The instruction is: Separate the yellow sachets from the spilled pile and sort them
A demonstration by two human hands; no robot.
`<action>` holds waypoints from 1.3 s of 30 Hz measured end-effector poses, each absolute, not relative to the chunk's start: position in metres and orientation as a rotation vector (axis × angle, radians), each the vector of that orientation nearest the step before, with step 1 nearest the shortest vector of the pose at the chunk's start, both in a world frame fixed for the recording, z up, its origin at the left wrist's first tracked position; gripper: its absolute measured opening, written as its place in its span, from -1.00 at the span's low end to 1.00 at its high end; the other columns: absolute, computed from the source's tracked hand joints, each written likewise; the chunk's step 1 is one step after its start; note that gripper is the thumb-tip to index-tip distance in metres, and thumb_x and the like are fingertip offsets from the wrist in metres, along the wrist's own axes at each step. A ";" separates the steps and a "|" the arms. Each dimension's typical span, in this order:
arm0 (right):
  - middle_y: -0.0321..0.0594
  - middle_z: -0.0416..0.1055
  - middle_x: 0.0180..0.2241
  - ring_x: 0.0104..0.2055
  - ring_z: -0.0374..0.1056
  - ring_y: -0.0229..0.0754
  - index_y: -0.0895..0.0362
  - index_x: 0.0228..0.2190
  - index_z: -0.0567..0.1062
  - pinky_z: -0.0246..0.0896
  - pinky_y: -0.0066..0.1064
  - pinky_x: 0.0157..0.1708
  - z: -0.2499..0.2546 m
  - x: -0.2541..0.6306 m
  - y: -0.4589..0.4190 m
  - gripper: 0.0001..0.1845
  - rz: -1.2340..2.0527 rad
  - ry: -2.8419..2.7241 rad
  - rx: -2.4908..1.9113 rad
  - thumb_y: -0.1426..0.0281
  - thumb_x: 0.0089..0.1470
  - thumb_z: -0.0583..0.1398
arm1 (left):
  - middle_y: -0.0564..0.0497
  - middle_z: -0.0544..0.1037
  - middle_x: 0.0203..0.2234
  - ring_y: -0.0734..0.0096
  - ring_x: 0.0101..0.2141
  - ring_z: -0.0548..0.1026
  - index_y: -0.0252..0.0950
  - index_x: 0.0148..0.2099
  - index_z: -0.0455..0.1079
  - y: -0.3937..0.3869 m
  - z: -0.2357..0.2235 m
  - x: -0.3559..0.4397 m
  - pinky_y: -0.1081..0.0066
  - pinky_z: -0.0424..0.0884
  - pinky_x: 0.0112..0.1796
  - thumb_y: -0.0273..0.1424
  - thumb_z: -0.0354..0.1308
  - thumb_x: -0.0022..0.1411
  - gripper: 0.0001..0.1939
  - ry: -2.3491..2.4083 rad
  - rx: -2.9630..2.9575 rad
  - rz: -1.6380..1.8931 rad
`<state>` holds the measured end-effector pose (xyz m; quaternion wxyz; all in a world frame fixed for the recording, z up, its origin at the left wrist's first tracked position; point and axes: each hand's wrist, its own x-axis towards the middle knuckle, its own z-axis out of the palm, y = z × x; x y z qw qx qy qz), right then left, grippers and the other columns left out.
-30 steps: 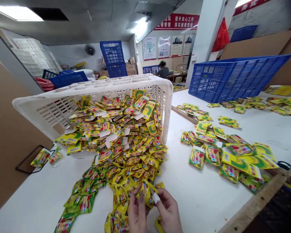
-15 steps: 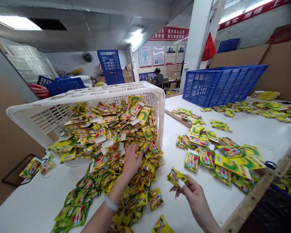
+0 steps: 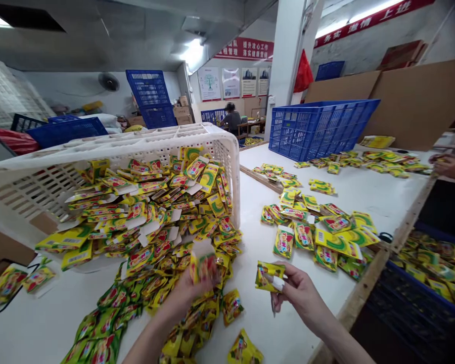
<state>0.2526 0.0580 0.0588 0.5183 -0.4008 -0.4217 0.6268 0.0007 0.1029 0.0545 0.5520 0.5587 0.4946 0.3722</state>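
Observation:
Above the sachet pile, my left hand (image 3: 197,285) grips a small yellow-and-red box (image 3: 202,260) with a white open flap on top; hand and box are blurred. My right hand (image 3: 298,288) pinches a yellow sachet (image 3: 266,276) between thumb and fingers, with something white around the thumb or a fingertip. Behind my left hand a white crate (image 3: 235,177) lies on its side, with many flat boxes (image 3: 136,212) spilling from its mouth. In front of it spread yellow sachets (image 3: 205,316) and green sachets (image 3: 100,323).
Filled boxes (image 3: 303,235) lie scattered on the white table (image 3: 250,242) to the right. A blue crate (image 3: 318,129) stands behind them. Below the wooden table edge (image 3: 364,298) is a bin of yellow packs (image 3: 436,263). Another person's hand (image 3: 453,166) shows at far right.
My left hand has taken a box from the pile and drawn it nearer. My right hand still holds the sachet. The view has turned right, and another person's hand now shows.

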 end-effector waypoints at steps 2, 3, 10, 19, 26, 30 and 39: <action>-0.38 0.30 -0.65 -0.70 0.23 -0.38 0.21 -0.43 0.40 0.26 -0.52 -0.71 0.076 0.248 0.061 -0.77 1.520 -1.091 -0.908 0.32 -0.12 0.28 | -0.09 0.53 -0.38 0.23 -0.31 0.47 -0.33 -0.33 0.44 0.065 0.058 0.012 0.33 0.36 -0.20 -0.31 0.15 -0.11 -0.74 0.991 0.999 0.773; -0.38 0.29 -0.61 -0.70 0.23 -0.39 0.20 -0.45 0.41 0.24 -0.54 -0.72 0.083 0.243 0.062 -0.79 1.528 -1.135 -0.876 0.33 -0.12 0.28 | -0.09 0.52 -0.45 0.26 -0.36 0.46 -0.35 -0.42 0.45 0.051 0.060 0.018 0.35 0.36 -0.25 -0.30 0.16 -0.11 -0.78 0.933 0.887 0.733; -0.33 0.30 -0.47 -0.60 0.23 -0.38 0.12 -0.34 0.40 0.15 -0.56 -0.68 0.106 0.207 0.063 -0.86 1.495 -1.444 -0.823 0.42 -0.04 0.21 | 0.02 0.43 -0.53 0.33 -0.42 0.40 -0.33 -0.38 0.41 0.028 0.068 0.041 0.39 0.33 -0.32 -0.25 0.35 -0.25 -0.64 0.886 1.010 0.778; -0.24 0.36 -0.27 -0.26 0.31 -0.23 0.03 -0.22 0.44 0.19 -0.45 -0.23 0.125 0.228 0.044 -0.51 1.045 -2.355 -0.881 0.70 -0.12 0.00 | -0.01 0.48 -0.36 0.20 -0.28 0.44 -0.29 -0.11 0.32 0.020 0.044 0.040 0.25 0.35 -0.20 -0.37 0.34 -0.20 -0.47 0.953 1.128 0.649; -0.23 0.38 -0.37 -0.36 0.31 -0.23 0.07 -0.35 0.49 0.22 -0.47 -0.40 0.098 0.235 0.033 -0.59 1.154 -2.057 -0.912 0.69 -0.16 0.02 | -0.05 0.47 -0.12 0.06 -0.02 0.34 -0.20 -0.07 0.40 0.017 0.040 0.033 0.15 0.22 0.03 -0.40 0.34 -0.22 -0.45 0.945 1.179 0.671; -0.24 0.40 -0.50 -0.46 0.33 -0.23 0.06 -0.42 0.54 0.21 -0.44 -0.47 0.081 0.225 0.025 -0.70 1.180 -1.921 -0.892 0.58 -0.05 0.06 | -0.04 0.46 -0.09 0.09 -0.01 0.34 -0.20 0.03 0.33 0.018 0.046 0.034 0.17 0.24 0.02 -0.45 0.28 -0.16 -0.40 0.863 1.201 0.574; -0.15 0.46 -0.32 -0.25 0.38 -0.15 0.06 -0.31 0.50 0.29 -0.38 -0.25 0.075 0.241 0.027 -0.67 1.043 -2.106 -0.947 0.57 -0.01 0.01 | -0.16 0.35 0.01 0.09 0.00 0.32 -0.24 0.15 0.15 0.022 0.044 0.040 0.16 0.21 0.03 -0.22 0.27 -0.10 -0.26 0.889 1.357 0.616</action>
